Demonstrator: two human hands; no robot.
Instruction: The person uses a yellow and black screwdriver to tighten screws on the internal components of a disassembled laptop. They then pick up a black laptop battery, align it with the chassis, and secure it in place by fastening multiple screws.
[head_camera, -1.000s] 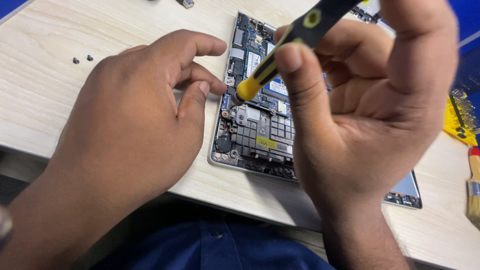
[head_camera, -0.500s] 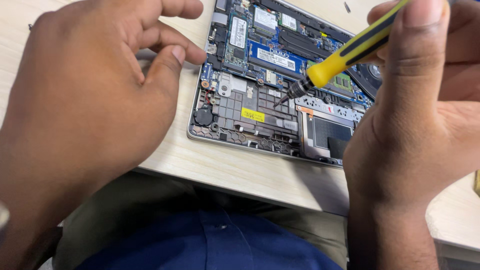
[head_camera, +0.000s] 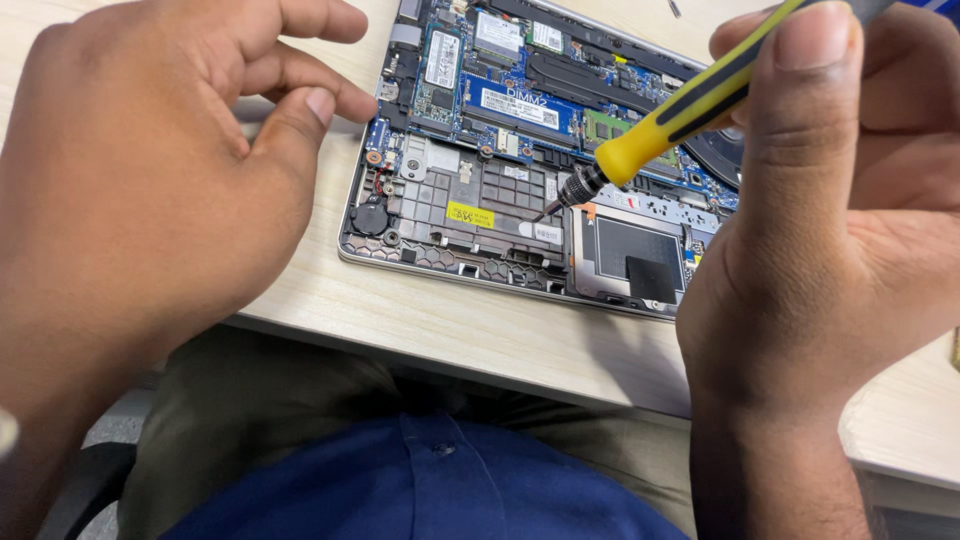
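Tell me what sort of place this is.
Probably an electronics repair bench: an opened laptop with bare circuit boards lies on a pale wooden table, and the right hand holds a yellow-handled screwdriver over it.

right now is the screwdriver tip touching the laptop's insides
Touching. The head view shows the screwdriver, held in the right hand, with its metal tip planted on the dark panel inside the opened laptop, no gap visible.

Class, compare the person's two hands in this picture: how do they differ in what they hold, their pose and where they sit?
The right hand grips a yellow-and-black screwdriver; the left hand holds nothing. The right hand is closed round the handle with its thumb up along it; the left hand is loosely curled. The right hand is raised, aiming the tip into the open laptop; the left hand sits by the laptop's left edge. Both are bare.
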